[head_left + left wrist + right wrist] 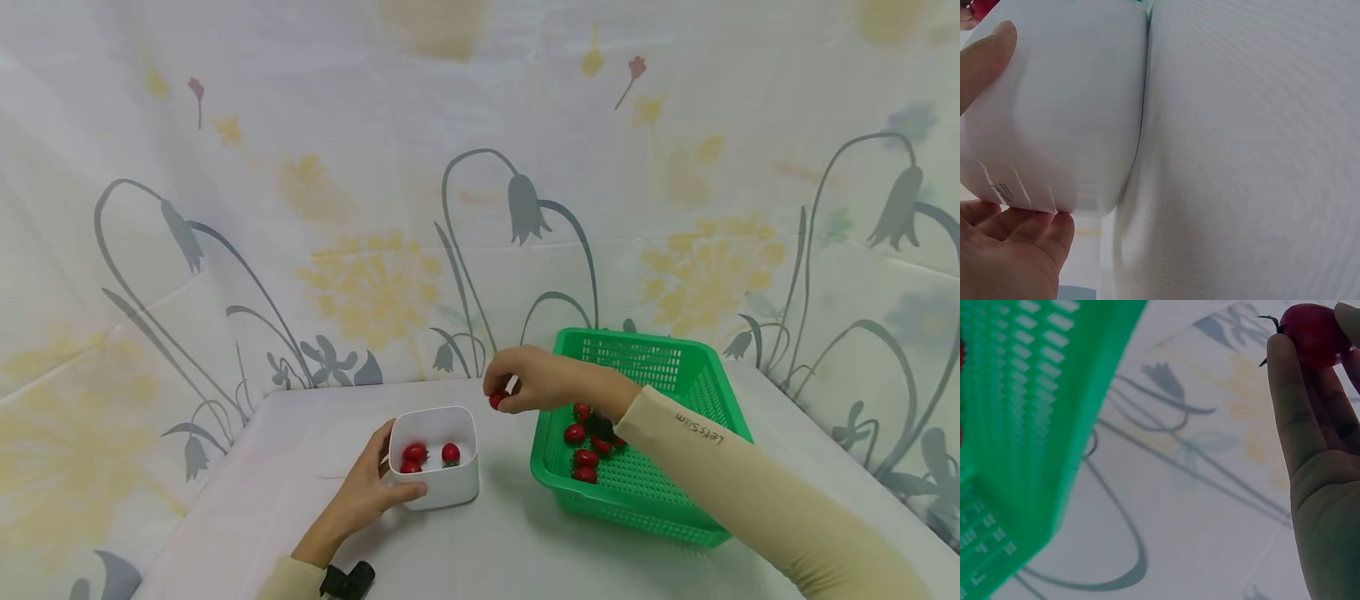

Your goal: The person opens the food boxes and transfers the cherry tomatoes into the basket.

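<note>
My right hand pinches a red cherry tomato in the air between the basket and the white container. In the right wrist view the tomato shows its green stalk, held between thumb and fingers. My left hand grips a square white container from its left side. Its thumb lies along the front wall, and in the left wrist view the fingertips press against another wall. Several cherry tomatoes, among them one at the right, lie inside the container, which stands upright on the table.
A green perforated basket stands at the right, under my right forearm. Several cherry tomatoes lie in its left part. A white cloth covers the table, and a flower-printed sheet hangs behind.
</note>
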Action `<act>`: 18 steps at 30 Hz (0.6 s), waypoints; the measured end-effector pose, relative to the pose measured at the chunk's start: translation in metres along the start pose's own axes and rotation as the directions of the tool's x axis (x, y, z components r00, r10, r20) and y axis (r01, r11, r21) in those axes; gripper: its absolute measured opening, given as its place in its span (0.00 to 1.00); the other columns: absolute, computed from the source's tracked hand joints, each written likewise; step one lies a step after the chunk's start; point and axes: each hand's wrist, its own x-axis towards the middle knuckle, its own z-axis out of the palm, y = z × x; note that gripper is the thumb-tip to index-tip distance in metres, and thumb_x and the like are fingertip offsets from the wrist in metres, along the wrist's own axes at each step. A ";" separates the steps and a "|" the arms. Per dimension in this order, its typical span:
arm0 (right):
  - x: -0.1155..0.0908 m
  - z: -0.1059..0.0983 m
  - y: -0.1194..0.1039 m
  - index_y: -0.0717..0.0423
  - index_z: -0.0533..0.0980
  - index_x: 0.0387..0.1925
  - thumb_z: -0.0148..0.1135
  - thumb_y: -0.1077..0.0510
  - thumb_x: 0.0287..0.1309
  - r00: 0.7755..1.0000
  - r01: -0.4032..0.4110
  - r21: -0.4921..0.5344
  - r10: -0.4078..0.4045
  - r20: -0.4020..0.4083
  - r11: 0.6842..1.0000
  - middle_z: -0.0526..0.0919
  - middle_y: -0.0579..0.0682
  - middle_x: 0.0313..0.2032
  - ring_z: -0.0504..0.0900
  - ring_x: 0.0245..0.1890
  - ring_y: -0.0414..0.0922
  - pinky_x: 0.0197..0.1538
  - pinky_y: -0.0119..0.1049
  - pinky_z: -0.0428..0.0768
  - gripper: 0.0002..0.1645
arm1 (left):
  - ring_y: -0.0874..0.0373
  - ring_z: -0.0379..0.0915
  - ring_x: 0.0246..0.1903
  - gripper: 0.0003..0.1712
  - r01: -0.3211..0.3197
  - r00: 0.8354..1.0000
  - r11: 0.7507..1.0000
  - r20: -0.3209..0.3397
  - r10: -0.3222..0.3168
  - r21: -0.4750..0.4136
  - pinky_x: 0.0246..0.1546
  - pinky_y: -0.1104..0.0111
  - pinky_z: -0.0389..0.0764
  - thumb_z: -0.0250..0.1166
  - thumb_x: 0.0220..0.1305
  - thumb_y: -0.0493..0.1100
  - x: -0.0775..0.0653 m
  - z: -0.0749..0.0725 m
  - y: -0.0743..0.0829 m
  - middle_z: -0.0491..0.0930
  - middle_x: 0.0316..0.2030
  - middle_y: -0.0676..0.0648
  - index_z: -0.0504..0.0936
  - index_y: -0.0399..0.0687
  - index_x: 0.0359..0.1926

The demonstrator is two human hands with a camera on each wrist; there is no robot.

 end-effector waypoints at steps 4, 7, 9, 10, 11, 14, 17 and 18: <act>-0.020 -0.007 0.015 0.46 0.79 0.40 0.64 0.61 0.58 0.999 -0.016 0.004 0.016 -0.050 1.000 0.77 0.40 0.40 0.79 0.40 0.38 0.42 0.30 0.81 0.09 | 0.47 0.60 0.64 0.58 -0.033 0.999 0.999 0.005 0.033 0.003 0.65 0.50 0.60 0.79 0.43 0.42 0.000 -0.001 -0.001 0.63 0.65 0.43 0.53 0.47 0.71; -0.035 -0.010 0.027 0.46 0.79 0.40 0.64 0.61 0.58 0.997 -0.030 -0.012 0.029 -0.070 0.999 0.77 0.41 0.40 0.79 0.40 0.38 0.43 0.32 0.81 0.09 | 0.47 0.60 0.64 0.58 -0.048 0.999 0.999 0.009 0.048 0.003 0.66 0.50 0.60 0.79 0.44 0.41 0.000 -0.001 0.000 0.63 0.65 0.42 0.53 0.47 0.71; -0.045 -0.010 0.036 0.46 0.79 0.41 0.64 0.60 0.58 0.997 -0.047 -0.030 0.045 -0.068 0.998 0.77 0.40 0.40 0.78 0.41 0.38 0.44 0.34 0.80 0.09 | 0.46 0.60 0.64 0.57 -0.049 0.999 0.999 0.009 0.049 0.002 0.66 0.49 0.60 0.79 0.44 0.41 0.000 -0.001 0.000 0.63 0.65 0.42 0.53 0.47 0.71; -0.049 -0.009 0.041 0.47 0.79 0.41 0.64 0.61 0.58 0.997 -0.053 -0.038 0.050 -0.063 0.998 0.78 0.40 0.40 0.78 0.41 0.38 0.44 0.35 0.80 0.09 | 0.46 0.60 0.64 0.57 -0.049 0.999 0.999 0.009 0.049 0.000 0.66 0.49 0.59 0.79 0.44 0.41 0.000 -0.001 0.001 0.63 0.65 0.41 0.53 0.47 0.71; -0.052 -0.008 0.046 0.48 0.79 0.41 0.64 0.61 0.58 0.997 -0.055 -0.041 0.053 -0.054 0.998 0.78 0.40 0.40 0.78 0.41 0.39 0.45 0.36 0.80 0.09 | 0.46 0.60 0.64 0.57 -0.048 0.999 0.999 0.010 0.048 -0.002 0.66 0.49 0.59 0.79 0.44 0.41 0.000 -0.001 0.001 0.63 0.65 0.41 0.53 0.47 0.71; -0.062 -0.002 0.060 0.49 0.79 0.40 0.64 0.62 0.57 0.996 -0.081 -0.059 0.079 -0.029 0.995 0.78 0.39 0.40 0.77 0.41 0.40 0.44 0.36 0.79 0.09 | 0.45 0.60 0.64 0.57 -0.050 0.999 0.999 0.012 0.050 -0.009 0.66 0.49 0.59 0.79 0.44 0.41 0.000 -0.002 0.003 0.63 0.65 0.41 0.53 0.46 0.71; -0.070 0.004 0.071 0.51 0.79 0.38 0.64 0.63 0.55 0.995 -0.097 -0.073 0.097 -0.011 0.993 0.78 0.40 0.38 0.76 0.39 0.44 0.42 0.37 0.78 0.09 | 0.45 0.60 0.64 0.57 -0.051 0.999 0.999 0.016 0.052 -0.014 0.66 0.49 0.59 0.79 0.44 0.41 -0.001 -0.001 0.003 0.63 0.65 0.40 0.53 0.46 0.71; -0.073 0.006 0.074 0.52 0.79 0.38 0.64 0.63 0.54 0.995 -0.102 -0.074 0.102 -0.005 0.992 0.78 0.41 0.37 0.76 0.38 0.45 0.41 0.37 0.78 0.08 | 0.45 0.59 0.64 0.57 -0.050 0.999 0.999 0.017 0.050 -0.014 0.66 0.49 0.58 0.78 0.44 0.40 -0.001 -0.001 0.002 0.63 0.65 0.40 0.53 0.46 0.71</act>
